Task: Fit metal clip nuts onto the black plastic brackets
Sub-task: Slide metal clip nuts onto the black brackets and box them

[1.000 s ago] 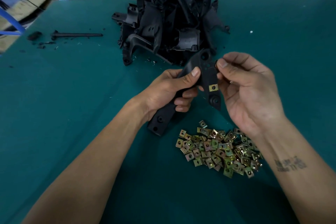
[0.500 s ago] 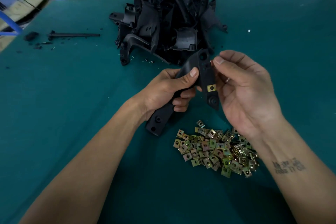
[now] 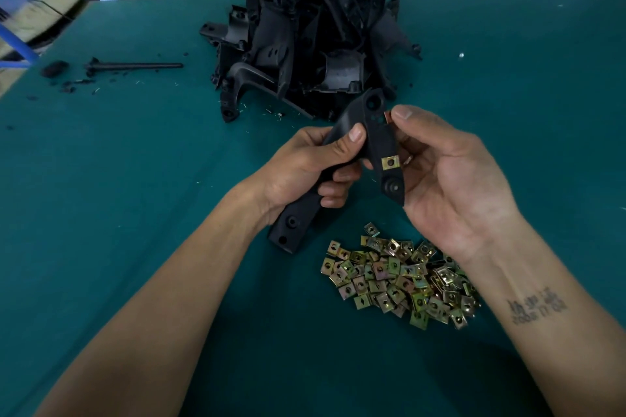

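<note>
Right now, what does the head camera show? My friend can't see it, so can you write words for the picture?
Two bare hands hold a black plastic bracket above a green table: the left hand grips its body, and the right hand pinches a second clip nut at its upper edge. One clip nut is already fitted. Loose clip nuts lie nearby, more brackets heaped behind.

One head-worn wide-angle view, looking forward and down from just above the forearms, close over the green surface [image 3: 101,213], far wall edging the top of frame.
</note>
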`<state>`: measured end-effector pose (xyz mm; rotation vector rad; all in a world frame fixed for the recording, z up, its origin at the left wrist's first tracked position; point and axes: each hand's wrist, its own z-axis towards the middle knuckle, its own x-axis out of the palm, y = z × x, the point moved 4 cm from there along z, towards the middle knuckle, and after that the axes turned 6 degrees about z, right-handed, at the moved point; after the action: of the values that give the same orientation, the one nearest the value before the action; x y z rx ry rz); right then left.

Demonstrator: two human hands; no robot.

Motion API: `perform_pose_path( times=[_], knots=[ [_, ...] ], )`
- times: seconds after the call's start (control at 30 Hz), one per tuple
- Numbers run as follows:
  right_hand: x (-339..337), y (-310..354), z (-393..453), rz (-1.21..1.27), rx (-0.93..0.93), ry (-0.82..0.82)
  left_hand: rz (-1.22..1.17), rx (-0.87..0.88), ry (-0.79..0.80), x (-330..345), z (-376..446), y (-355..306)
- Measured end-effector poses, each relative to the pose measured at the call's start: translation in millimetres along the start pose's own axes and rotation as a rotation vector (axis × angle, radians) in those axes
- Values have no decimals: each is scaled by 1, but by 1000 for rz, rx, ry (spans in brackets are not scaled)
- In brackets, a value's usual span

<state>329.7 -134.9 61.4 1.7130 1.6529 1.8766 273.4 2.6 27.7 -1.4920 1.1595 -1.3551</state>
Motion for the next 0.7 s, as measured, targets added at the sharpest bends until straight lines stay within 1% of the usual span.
perform_pose_path(
  times=[0.17,0.3,0.37,0.5,0.7],
  knots=[
    [3,3,-5,-134,-328,5,-18,16,30,3,-1,-2],
    [11,-2,-12,-383,-543,90,-31,42,55,3,-3,-4],
    [14,-6,-15,-430,-589,135,-39,43,51,1,-3,-5],
    [14,-10,-15,-484,-628,163,-33,41,44,0,-3,-4],
    [15,-9,-16,-492,-649,166,-56,51,61,1,-3,-4]
  ],
)
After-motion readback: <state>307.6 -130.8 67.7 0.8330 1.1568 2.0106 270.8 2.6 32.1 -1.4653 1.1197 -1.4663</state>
